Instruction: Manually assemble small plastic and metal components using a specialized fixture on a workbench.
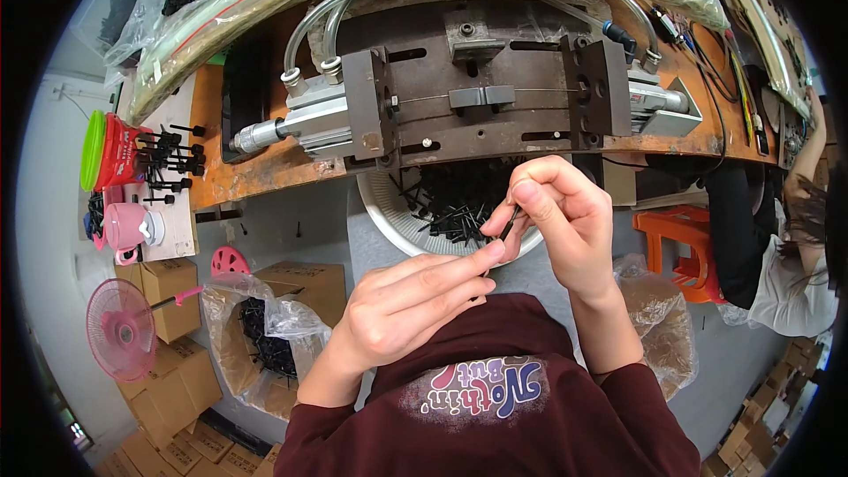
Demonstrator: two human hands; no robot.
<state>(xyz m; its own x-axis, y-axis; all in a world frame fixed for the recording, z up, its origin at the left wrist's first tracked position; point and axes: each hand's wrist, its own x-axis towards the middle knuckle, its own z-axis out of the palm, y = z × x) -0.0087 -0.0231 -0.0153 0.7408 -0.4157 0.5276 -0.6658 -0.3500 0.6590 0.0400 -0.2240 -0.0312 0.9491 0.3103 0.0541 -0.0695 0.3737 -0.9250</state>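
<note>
Pinching 1 black part (510, 226) with left hand (397, 307) and right hand (570, 223), fingertips only, near tub (374, 208), prob for finer control tbh.

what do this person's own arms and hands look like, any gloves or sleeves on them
The left hand and right hand are both ungloved, and no rings, watch or bracelet show. The forearms are uncovered. Above them are short, plain dark maroon sleeves, part of a matching shirt with coloured lettering on its front.
</note>
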